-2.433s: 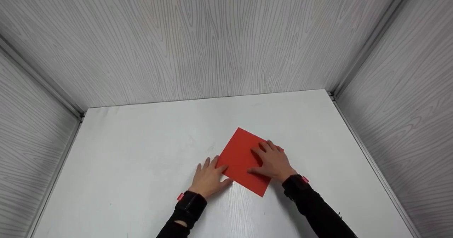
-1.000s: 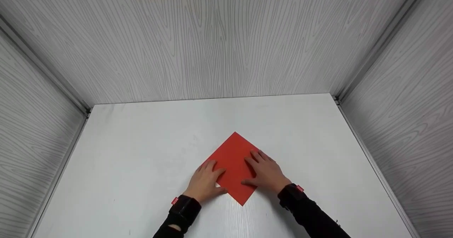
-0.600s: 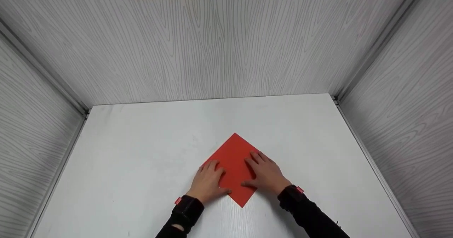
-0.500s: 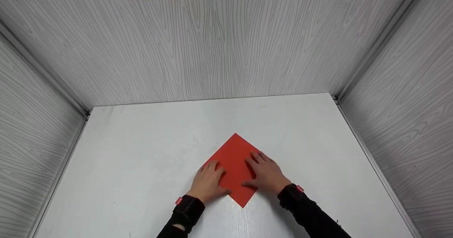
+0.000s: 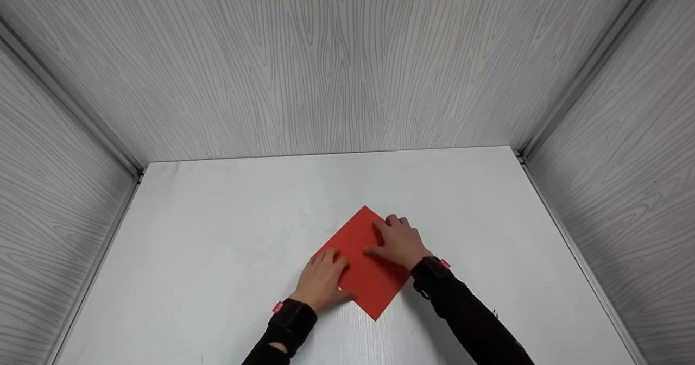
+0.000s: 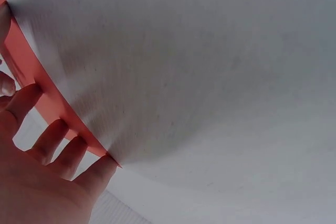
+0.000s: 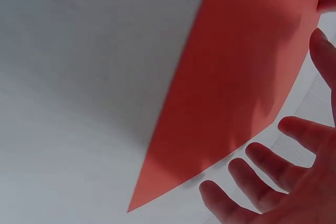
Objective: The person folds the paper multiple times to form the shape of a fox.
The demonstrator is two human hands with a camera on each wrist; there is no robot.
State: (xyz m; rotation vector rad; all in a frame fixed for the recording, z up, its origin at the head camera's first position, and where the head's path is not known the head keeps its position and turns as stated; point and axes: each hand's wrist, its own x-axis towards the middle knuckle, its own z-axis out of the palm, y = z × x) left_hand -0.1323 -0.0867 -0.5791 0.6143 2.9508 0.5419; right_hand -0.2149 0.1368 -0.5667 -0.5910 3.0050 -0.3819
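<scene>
A square sheet of red paper lies on the white tabletop, turned so that one corner points toward me. My left hand rests at its left corner. In the left wrist view those fingertips touch the sheet near its edge, with the fingers spread and slightly bent. Over the upper right side is my right hand, its thumb and fingers apart. The right wrist view has its fingers just past the edge of the red sheet, pinching nothing. The paper's right corner is hidden under the right hand and wrist.
The white table is bounded by a grey wood-grain back panel and side panels at the left and right. Black bands circle both wrists.
The paper has turned and slid slightly toward me, and the left hand has moved onto its left corner. Since half a second ago, the right hand has shifted from the right corner toward the far edge.
</scene>
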